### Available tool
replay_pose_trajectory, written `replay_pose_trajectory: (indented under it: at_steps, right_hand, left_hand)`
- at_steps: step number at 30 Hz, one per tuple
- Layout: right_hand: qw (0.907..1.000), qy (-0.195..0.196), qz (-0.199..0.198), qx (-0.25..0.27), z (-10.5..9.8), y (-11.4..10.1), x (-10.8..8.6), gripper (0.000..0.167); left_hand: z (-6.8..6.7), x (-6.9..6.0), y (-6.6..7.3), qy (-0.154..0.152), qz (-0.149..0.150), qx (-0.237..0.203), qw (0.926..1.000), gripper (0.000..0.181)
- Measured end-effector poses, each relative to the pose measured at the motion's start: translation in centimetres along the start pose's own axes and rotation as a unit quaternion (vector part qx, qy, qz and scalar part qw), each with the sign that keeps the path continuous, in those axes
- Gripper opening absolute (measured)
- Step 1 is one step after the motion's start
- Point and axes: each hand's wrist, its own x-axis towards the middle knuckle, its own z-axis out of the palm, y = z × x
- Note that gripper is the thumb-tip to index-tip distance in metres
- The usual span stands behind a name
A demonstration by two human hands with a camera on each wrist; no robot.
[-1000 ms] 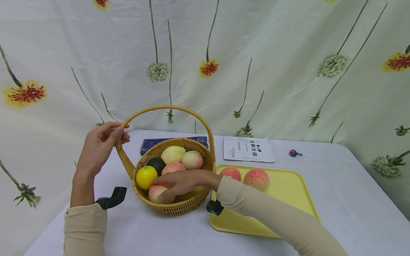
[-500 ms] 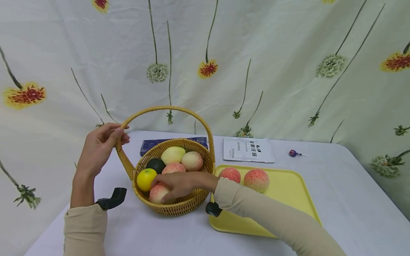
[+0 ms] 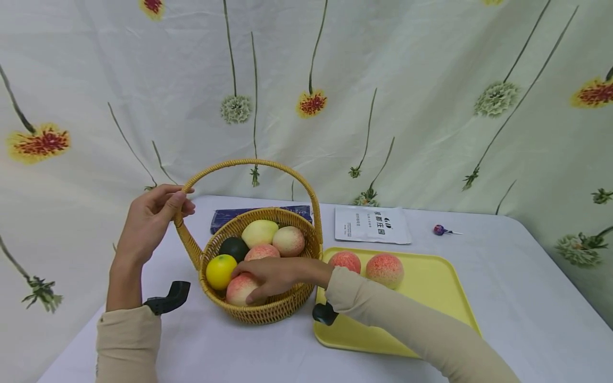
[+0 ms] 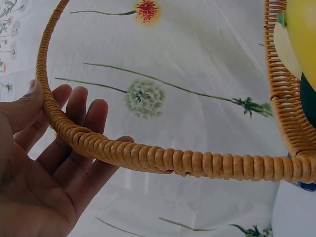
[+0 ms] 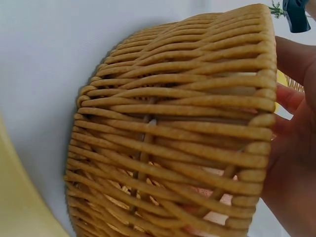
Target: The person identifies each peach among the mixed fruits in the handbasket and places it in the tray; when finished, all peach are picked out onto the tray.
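Note:
A wicker basket with a tall arched handle stands on the table, holding several fruits. My left hand holds the left side of that handle, thumb in front and fingers behind it. Inside the basket my right hand has its fingers and thumb around a pink-white peach near the front rim; the palm side is hidden. A yellow round fruit lies just left of this peach. Behind are a dark green fruit, a pale yellow-green fruit and two more peaches.
Right of the basket lies a yellow tray with two peaches on it, partly under the right forearm. Farther back are a dark blue packet, a white pouch and a lollipop. A flowered curtain hangs behind.
My right hand and the peach it grips have shifted slightly to the right within the basket. The left hand stays on the handle.

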Motion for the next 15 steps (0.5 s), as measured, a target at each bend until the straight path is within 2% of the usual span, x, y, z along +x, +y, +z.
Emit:
replay_pose_trajectory:
  at_steps: [7,15]
  right_hand:
    - [0.9998,0.005,0.008,-0.016,-0.1,0.4,-0.8,0.056]
    - [0.9997,0.022,0.012,0.003,-0.1,0.6,-1.6,0.055]
  left_hand:
    - [0.0,0.1,-0.1,0.001,0.004,-0.001,1.0000,0.033]
    - [0.0,0.0,-0.1,0.001,0.000,0.000,1.0000,0.033]
